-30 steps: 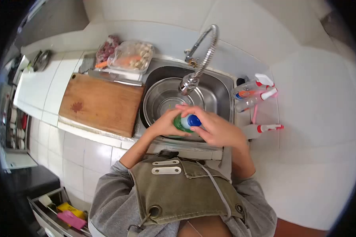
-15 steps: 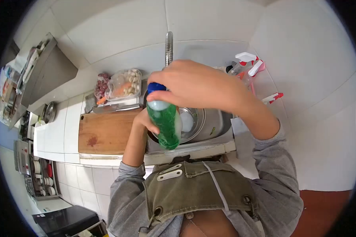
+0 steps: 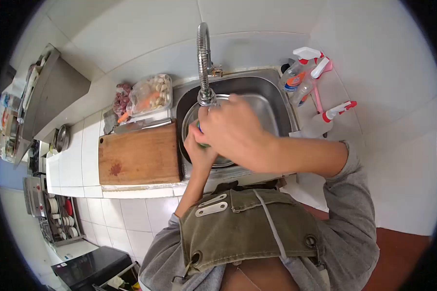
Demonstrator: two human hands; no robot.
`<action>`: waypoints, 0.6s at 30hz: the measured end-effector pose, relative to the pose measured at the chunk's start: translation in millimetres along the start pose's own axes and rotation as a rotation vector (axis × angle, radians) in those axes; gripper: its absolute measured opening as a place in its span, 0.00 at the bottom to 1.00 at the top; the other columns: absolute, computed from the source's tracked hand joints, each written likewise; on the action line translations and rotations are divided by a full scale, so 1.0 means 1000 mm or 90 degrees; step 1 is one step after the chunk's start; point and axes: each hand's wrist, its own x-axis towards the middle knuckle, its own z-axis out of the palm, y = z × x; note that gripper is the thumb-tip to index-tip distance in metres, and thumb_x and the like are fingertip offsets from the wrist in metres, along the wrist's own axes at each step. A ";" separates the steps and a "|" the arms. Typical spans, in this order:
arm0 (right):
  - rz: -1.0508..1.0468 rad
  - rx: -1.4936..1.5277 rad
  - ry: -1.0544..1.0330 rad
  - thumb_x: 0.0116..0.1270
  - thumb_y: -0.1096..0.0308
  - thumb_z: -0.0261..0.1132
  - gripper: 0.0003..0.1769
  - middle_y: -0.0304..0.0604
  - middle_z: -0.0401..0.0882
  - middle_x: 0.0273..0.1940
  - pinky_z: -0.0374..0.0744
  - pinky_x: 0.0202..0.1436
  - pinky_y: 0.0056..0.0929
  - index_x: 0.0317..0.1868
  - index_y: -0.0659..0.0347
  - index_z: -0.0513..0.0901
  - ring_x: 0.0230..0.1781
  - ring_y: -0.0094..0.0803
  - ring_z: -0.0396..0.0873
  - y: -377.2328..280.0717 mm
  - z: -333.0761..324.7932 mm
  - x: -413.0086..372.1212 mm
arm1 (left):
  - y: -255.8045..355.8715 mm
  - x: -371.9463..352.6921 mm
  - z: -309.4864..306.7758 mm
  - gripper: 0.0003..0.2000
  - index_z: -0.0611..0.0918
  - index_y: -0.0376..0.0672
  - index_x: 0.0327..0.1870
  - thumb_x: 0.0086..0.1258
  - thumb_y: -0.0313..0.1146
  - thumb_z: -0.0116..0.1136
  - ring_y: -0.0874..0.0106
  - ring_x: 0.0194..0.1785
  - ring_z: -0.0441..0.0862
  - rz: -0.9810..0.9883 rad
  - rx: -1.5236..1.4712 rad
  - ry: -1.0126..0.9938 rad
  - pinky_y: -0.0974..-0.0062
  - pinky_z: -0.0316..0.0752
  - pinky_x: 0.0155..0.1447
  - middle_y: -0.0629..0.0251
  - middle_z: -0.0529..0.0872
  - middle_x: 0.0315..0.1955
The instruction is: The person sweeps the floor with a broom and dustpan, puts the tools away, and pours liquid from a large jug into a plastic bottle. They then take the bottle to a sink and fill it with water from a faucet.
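Note:
Both my hands are over the left part of the metal sink (image 3: pixel 268 82), below the faucet. My left hand (image 3: pixel 199 151) is wrapped round the green bottle (image 3: pixel 202 144), of which only a small green and blue part shows. Over the bottle's top lies my right hand (image 3: pixel 230 127), its fingers closed at the blue cap, which is almost wholly hidden. Behind my hands a round metal basin (image 3: pixel 263 110) sits in the sink. The flexible faucet (image 3: pixel 203 60) hangs down just beyond my right hand.
Left of the sink is a wooden cutting board (image 3: pixel 140 154), with a knife (image 3: pixel 153 124) along its far edge. Beyond lie a clear package of vegetables (image 3: pixel 153 97) and a bag of red onions (image 3: pixel 122 98). Spray bottles (image 3: pixel 292 77) stand on the right.
The green bottle has gone from upright in plain view to mostly hidden behind my hands. Both hands have moved lower over the sink, and the faucet and basin show more.

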 end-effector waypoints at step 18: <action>0.521 0.673 -0.330 0.66 0.51 0.56 0.30 0.54 0.72 0.53 0.80 0.36 0.31 0.61 0.61 0.64 0.34 0.33 0.81 0.182 0.200 0.057 | -0.107 -0.037 0.008 0.37 0.69 0.37 0.51 0.37 0.36 0.78 0.69 0.49 0.73 -0.144 -0.221 -0.068 0.71 0.69 0.55 0.61 0.74 0.44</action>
